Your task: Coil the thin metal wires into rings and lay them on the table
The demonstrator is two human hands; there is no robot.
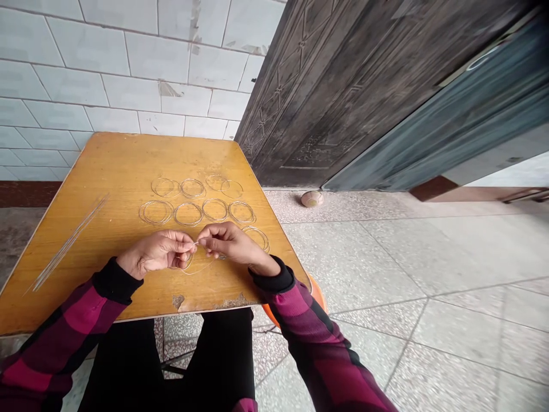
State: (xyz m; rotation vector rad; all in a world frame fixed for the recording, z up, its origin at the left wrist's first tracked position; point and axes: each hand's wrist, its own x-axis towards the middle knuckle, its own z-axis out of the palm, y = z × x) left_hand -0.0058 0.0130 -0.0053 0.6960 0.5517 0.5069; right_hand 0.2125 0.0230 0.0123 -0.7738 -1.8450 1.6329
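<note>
My left hand (156, 252) and my right hand (231, 242) meet above the near part of a yellow wooden table (107, 166), their fingertips pinching a thin silver wire. That wire forms a loose loop (195, 264) hanging below my fingers and lying close to the tabletop. Several finished wire rings (155, 212) lie in two rough rows just beyond my hands, and another ring (256, 238) sits beside my right hand. A bundle of straight wires (68, 243) lies well to the left of my left hand.
The table's near edge is chipped (178, 301), with my dark trousers below it. A white tiled wall (111, 68) rises behind the table, and a dark metal door (326, 91) stands to the right. An orange seat (315, 294) and a small round stone (311, 198) sit on the speckled floor (386, 257).
</note>
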